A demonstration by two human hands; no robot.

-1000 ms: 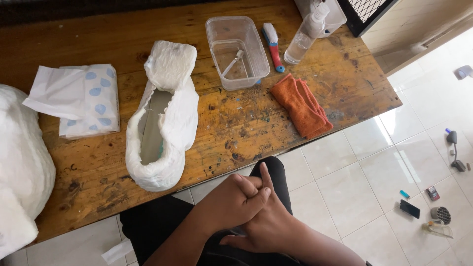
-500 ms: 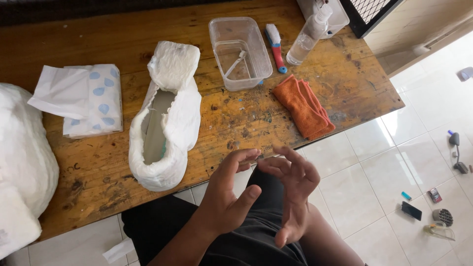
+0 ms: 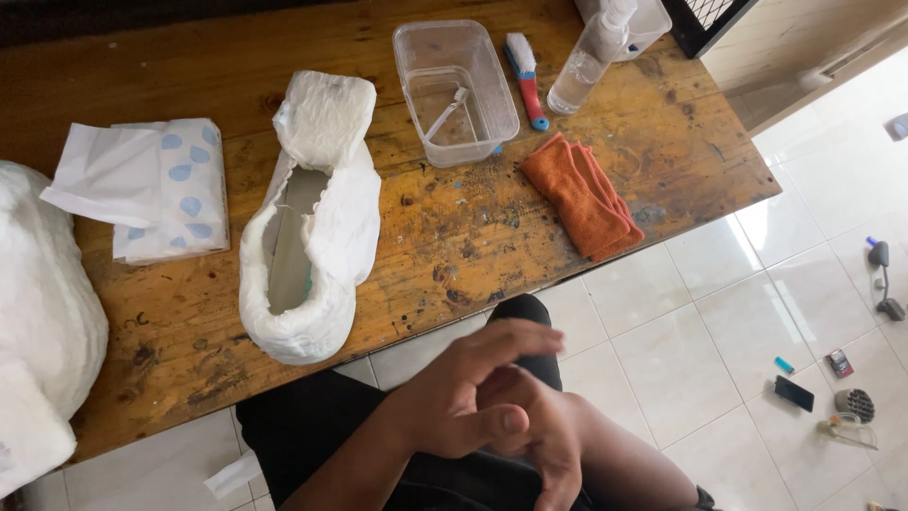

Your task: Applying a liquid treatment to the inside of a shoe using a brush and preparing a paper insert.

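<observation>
My left hand (image 3: 454, 402) and my right hand (image 3: 549, 445) meet over my lap, just below the front edge of the wooden table (image 3: 473, 237). The left hand lies across the right one with its thumb pressed on it, fingers loosely stretched. Neither hand holds anything. Nearest on the table is a white padded wrap (image 3: 307, 227), curled into a hollow shoe-like shape near the front edge.
A white packet with blue drops (image 3: 156, 185) lies at the left, beside a bulky white bundle (image 3: 38, 312). A clear tub (image 3: 454, 85), a blue-and-red brush (image 3: 525, 76), a clear bottle (image 3: 586, 61) and an orange cloth (image 3: 582, 194) sit to the right. Small items (image 3: 794, 393) lie on the tiled floor.
A second ago the hands were clasped. Half a second ago they parted with fingers spread. Now they are pressed together again, left over right.
</observation>
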